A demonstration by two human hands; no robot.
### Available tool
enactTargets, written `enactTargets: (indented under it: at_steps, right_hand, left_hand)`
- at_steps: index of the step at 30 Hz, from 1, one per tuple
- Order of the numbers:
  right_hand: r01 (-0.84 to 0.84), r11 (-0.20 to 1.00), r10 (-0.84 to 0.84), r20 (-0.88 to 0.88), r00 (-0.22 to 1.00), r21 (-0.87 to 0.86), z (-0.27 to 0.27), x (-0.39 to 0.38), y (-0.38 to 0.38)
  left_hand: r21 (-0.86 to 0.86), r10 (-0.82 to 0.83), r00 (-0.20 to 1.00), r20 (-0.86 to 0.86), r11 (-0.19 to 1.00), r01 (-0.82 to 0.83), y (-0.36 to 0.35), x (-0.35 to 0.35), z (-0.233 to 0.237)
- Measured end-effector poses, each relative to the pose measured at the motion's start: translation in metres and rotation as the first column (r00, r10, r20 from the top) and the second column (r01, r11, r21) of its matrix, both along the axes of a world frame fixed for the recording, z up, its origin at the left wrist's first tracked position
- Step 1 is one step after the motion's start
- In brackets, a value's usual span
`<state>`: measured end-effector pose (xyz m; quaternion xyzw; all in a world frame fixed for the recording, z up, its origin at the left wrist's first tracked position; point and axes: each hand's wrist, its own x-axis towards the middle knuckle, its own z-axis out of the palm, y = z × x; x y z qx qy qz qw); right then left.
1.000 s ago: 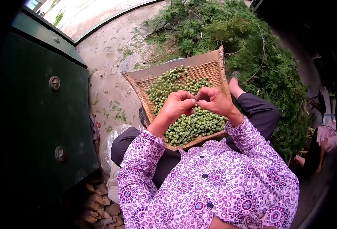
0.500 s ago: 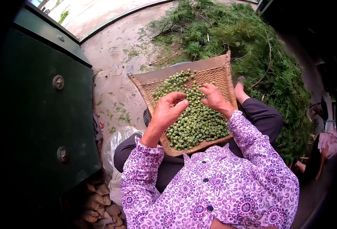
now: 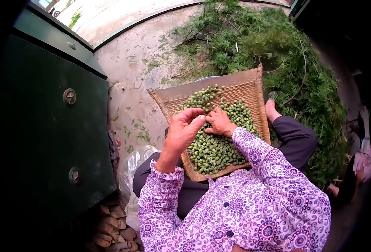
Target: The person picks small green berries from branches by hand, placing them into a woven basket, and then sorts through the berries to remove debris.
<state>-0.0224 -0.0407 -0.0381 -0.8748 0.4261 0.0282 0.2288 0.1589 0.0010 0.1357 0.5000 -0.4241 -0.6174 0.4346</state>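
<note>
A woven basket tray (image 3: 252, 88) rests across the lap, and a layer of small round green cones (image 3: 215, 153) covers much of its bottom. Over the tray's left part is my left hand (image 3: 182, 131), raised, its thumb and forefinger brought together; whatever may be between them is too small to name. My right hand (image 3: 220, 122) lies on the cones just right of it, fingers spread and pointing left, near the left fingertips. Its palm side is hidden.
Cut green branches (image 3: 311, 92) are heaped on the floor (image 3: 131, 80) beyond and right of the tray. A dark green metal door (image 3: 47, 126) stands at left. Near the left knee lies a clear plastic bag (image 3: 135, 166), with broken bricks (image 3: 114, 227) below.
My right hand has moved left and down onto the cones, closer to my left hand. My left hand is still pinched. The whole view has shifted slightly.
</note>
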Motion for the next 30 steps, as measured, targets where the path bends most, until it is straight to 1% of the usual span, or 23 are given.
enactTargets:
  at_steps: [1,3,4,5,7,9,11,13,15,16,17,18,20,21,23,24,27,28,30]
  right_hand:
    - [-0.018,1.0,0.018,-0.037,0.999,-0.019,0.001,-0.003,0.004]
    - [-0.039,0.997,0.05,-0.164,0.985,0.069,0.011,-0.013,0.003]
    - [-0.035,0.993,0.061,-0.225,0.972,0.116,0.02,-0.019,0.002]
    - [-0.016,0.988,0.051,-0.229,0.972,0.151,0.018,-0.026,0.0]
    - [-0.005,0.986,0.07,-0.38,0.922,0.169,0.036,-0.038,0.001]
    - [0.048,0.988,0.007,-0.345,0.939,0.149,0.035,-0.062,0.012]
    - [0.094,0.99,-0.067,-0.234,0.97,0.106,0.042,-0.085,0.027]
    - [0.111,0.987,-0.079,-0.242,0.967,0.12,0.052,-0.095,0.043]
    - [0.039,0.998,-0.038,-0.046,0.998,0.04,0.055,-0.106,0.063]
    - [0.018,0.999,-0.02,0.036,0.999,0.04,0.059,-0.109,0.072]
    - [-0.018,0.994,0.017,0.011,1.0,0.11,0.064,-0.112,0.08]
    - [-0.035,0.991,0.03,0.041,0.999,0.132,0.069,-0.115,0.088]
    - [-0.058,0.988,0.047,0.077,0.996,0.141,0.082,-0.122,0.098]
    - [-0.059,0.988,0.048,0.076,0.996,0.146,0.078,-0.127,0.098]
    - [0.036,0.979,-0.068,0.154,0.986,0.202,0.068,-0.144,0.091]
    - [0.095,0.985,-0.124,0.208,0.97,0.144,0.071,-0.148,0.086]
    - [0.22,0.971,-0.233,0.18,0.955,0.093,0.07,-0.152,0.059]
    - [0.217,0.972,-0.231,0.181,0.956,0.095,0.065,-0.149,0.049]
    - [0.276,0.954,-0.294,0.203,0.934,0.113,0.049,-0.139,0.028]
  left_hand:
    - [0.003,0.003,1.0,0.001,1.0,-0.003,0.001,0.0,0.0]
    - [0.037,-0.017,1.0,0.004,0.999,0.017,0.0,-0.002,-0.002]
    - [0.008,-0.017,1.0,0.02,1.0,0.017,-0.001,-0.006,-0.005]
    - [0.002,-0.019,1.0,0.018,1.0,0.019,-0.002,-0.007,-0.006]
    - [0.0,-0.03,0.997,0.066,1.0,0.03,-0.003,-0.011,-0.005]
    - [-0.023,-0.041,0.996,0.081,0.999,0.043,-0.005,-0.015,-0.003]
    - [-0.058,-0.074,0.993,0.09,0.995,0.079,-0.006,-0.019,-0.005]
    - [-0.071,-0.096,0.992,0.086,0.992,0.102,-0.006,-0.024,-0.005]
    - [-0.074,-0.123,0.986,0.112,0.989,0.132,-0.006,-0.026,-0.005]
    - [-0.074,-0.125,0.986,0.111,0.988,0.133,-0.006,-0.027,-0.006]
    - [-0.069,-0.12,0.987,0.106,0.989,0.128,-0.007,-0.029,-0.007]
    - [-0.063,-0.115,0.988,0.1,0.991,0.122,-0.007,-0.03,-0.007]
    - [-0.059,-0.119,0.989,0.089,0.99,0.125,-0.008,-0.031,-0.007]
    - [-0.054,-0.119,0.99,0.082,0.991,0.124,-0.008,-0.031,-0.008]
    - [-0.055,-0.114,0.989,0.09,0.991,0.119,-0.006,-0.031,-0.009]
    - [-0.058,-0.118,0.988,0.095,0.991,0.124,-0.005,-0.032,-0.005]
    - [-0.06,-0.117,0.988,0.098,0.991,0.123,-0.006,-0.033,-0.005]
    - [-0.067,-0.114,0.988,0.105,0.99,0.121,-0.005,-0.033,-0.006]
    - [-0.075,-0.11,0.988,0.11,0.99,0.119,-0.005,-0.035,-0.007]
